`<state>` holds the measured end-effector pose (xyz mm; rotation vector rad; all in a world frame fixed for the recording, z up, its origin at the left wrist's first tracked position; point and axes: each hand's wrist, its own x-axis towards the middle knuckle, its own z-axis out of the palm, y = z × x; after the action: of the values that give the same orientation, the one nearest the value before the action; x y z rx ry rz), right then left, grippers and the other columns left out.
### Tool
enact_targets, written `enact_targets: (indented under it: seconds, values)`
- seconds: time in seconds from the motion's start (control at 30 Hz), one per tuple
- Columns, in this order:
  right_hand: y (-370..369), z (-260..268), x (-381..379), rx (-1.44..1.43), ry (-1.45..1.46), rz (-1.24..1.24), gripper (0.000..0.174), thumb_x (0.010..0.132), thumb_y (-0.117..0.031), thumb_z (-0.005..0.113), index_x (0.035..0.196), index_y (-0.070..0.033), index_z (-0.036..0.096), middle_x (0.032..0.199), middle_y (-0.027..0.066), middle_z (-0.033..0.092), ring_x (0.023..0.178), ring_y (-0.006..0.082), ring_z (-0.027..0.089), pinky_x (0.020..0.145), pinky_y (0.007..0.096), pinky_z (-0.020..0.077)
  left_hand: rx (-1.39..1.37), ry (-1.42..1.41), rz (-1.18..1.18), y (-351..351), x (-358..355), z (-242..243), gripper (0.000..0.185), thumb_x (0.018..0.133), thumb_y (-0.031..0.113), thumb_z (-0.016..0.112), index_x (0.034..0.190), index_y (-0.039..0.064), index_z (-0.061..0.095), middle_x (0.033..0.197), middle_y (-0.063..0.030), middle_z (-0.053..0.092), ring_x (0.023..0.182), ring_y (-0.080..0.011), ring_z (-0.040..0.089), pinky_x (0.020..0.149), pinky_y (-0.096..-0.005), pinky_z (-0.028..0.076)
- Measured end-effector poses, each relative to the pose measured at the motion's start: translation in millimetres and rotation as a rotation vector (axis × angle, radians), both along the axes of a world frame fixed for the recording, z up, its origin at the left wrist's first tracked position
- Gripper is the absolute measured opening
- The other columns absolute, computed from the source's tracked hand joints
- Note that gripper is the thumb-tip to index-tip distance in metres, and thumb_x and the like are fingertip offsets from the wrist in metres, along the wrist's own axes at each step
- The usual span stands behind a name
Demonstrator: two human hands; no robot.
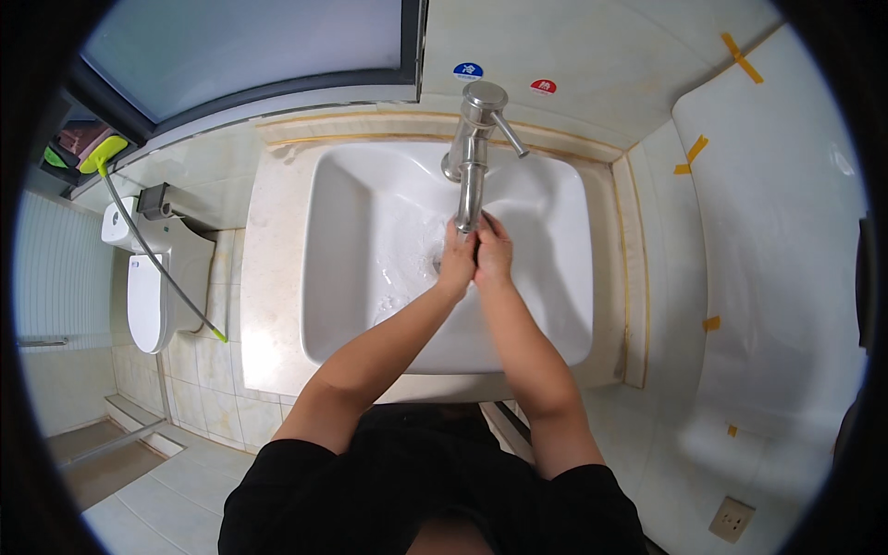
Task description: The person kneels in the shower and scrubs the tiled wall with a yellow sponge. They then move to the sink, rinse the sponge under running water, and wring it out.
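Observation:
My left hand (pixel 457 263) and my right hand (pixel 494 257) are close together beneath the spout of a brushed-metal faucet (pixel 473 187). They are over a white ceramic washbasin (pixel 347 277). Water runs down and splashes in the bowl, to the left of my hands. A dark strip shows between my palms; whether it is a thing or shadow I cannot tell. The spout hides part of my fingertips. On the faucet's right side a lever handle (pixel 510 134) sticks out. Part of the drain (pixel 437 262) shows beside my left hand.
A pale stone countertop (pixel 274 277) surrounds the basin. To the left are a white toilet (pixel 148 298) and a long-handled cleaning tool (pixel 142 239) leaning by the window. Blue (pixel 468 71) and red stickers (pixel 543 87) are on the back wall. A power socket (pixel 732 519) is at lower right.

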<state>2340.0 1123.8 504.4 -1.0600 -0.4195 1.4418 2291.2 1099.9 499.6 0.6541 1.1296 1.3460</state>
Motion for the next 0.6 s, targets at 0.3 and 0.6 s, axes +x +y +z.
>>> enact_targets:
  seconds: [0.3,0.6]
  values:
    - [-8,-5,97,-0.090,-0.365,-0.166,0.019,0.081,-0.017,0.052,0.086,0.001,0.049,0.076,0.0068,0.051,0.065,0.0135,0.049,0.055,0.0257,0.0429,-0.043,-0.145,-0.268,-11,88,-10,0.040,0.087,0.028,0.039,0.121,0.011,0.027,0.110,-0.0111,0.042,0.101,-0.0188,0.040,0.085,-0.0277,0.033]
    - [-12,-17,52,-0.060,-0.327,0.109,0.027,0.078,-0.026,0.053,0.070,0.000,0.051,0.064,0.0024,0.047,0.055,0.0104,0.043,0.049,0.0245,0.0382,-0.107,-0.085,-0.105,-33,38,-18,0.025,0.086,0.025,0.041,0.106,0.010,0.039,0.088,-0.0023,0.048,0.078,-0.0099,0.045,0.066,-0.0225,0.039]
